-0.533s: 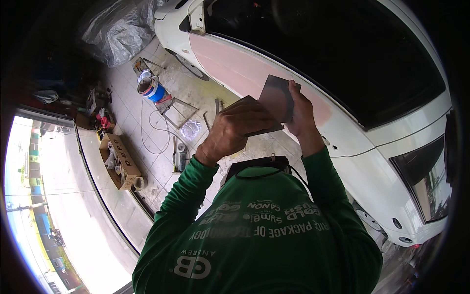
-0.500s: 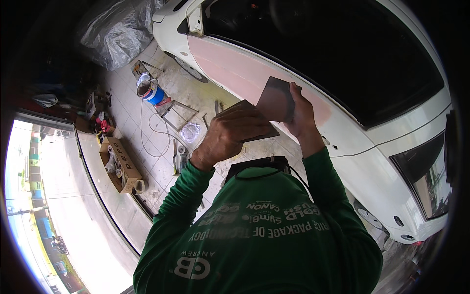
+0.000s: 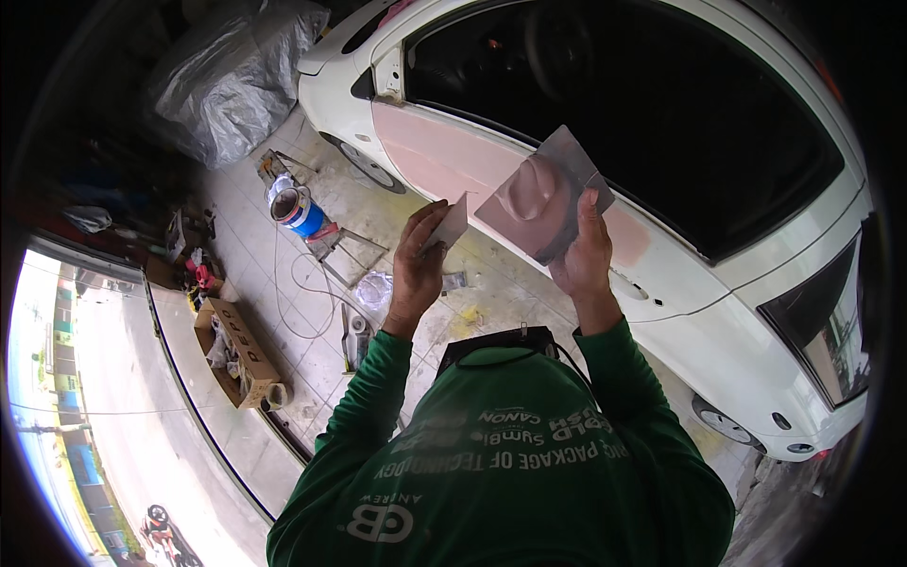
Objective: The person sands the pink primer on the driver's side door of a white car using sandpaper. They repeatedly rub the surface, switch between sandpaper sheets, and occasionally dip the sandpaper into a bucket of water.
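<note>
My right hand (image 3: 581, 260) grips the lower corner of a thin, square, see-through mixing sheet (image 3: 559, 151), thumb on top. On that sheet lies a smooth mound of pinkish-brown filler paste (image 3: 526, 197). My left hand (image 3: 418, 260) is closed around a thin, flat, greyish spreader (image 3: 452, 223), held tilted and apart from the sheet. Beyond both hands stands a white car (image 3: 746, 283), its door bearing a broad matte pink patch (image 3: 436, 151). The sheet overlaps part of the patch in view.
A blue-and-white can (image 3: 300, 214) stands on a small metal stand ahead to the left. A cardboard box (image 3: 236, 352) of odds and ends lies by the doorway. A hose (image 3: 283, 317) loops over the tiled floor. Silvery sheeting (image 3: 236, 90) drapes something at the far left.
My hands have moved apart: the left has drawn the spreader left, away from the sheet. The sheet now tilts so its paste mound shows. Outside, a motorcycle appears lower in the picture.
</note>
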Demonstrator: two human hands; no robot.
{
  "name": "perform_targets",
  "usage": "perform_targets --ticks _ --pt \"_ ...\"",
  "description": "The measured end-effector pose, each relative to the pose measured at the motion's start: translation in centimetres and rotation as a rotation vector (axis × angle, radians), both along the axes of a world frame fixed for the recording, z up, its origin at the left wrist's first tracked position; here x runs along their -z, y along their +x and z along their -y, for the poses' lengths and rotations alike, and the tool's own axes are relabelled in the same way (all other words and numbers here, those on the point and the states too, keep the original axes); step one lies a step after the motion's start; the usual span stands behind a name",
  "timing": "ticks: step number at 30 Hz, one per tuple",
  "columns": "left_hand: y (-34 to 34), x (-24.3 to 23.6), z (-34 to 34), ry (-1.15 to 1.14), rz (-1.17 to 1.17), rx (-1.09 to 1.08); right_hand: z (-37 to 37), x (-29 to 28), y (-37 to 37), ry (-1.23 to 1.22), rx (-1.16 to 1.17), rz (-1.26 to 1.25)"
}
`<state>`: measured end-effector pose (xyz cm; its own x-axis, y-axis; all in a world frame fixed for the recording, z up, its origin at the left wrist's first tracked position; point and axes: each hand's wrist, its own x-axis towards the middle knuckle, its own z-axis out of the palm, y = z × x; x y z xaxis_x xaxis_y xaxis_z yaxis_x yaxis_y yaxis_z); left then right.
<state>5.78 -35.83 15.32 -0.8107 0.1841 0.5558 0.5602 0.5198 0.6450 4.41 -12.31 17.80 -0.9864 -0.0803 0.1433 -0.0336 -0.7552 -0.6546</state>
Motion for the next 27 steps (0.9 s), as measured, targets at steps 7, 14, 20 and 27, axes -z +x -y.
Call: perform_targets --ticks 7,14,20,27 --pt "1.8 -0.7 -2.8 1.538 0.959 0.246 1.6 2.5 -1.3 0.152 0.192 -0.005" --pt "0.0 0.3 -2.1 1.417 1.007 0.267 0.5 2.5 2.3 0.918 0.087 -0.366" --pt "-0.7 -6.2 -4.2 0.953 0.259 0.115 -1.4 4.8 2.7 0.962 -0.060 -0.300" --pt "2.4 -3.2 -7.3 0.018 -0.384 0.284 -2.4 4.9 1.8 -0.356 -0.351 0.199"
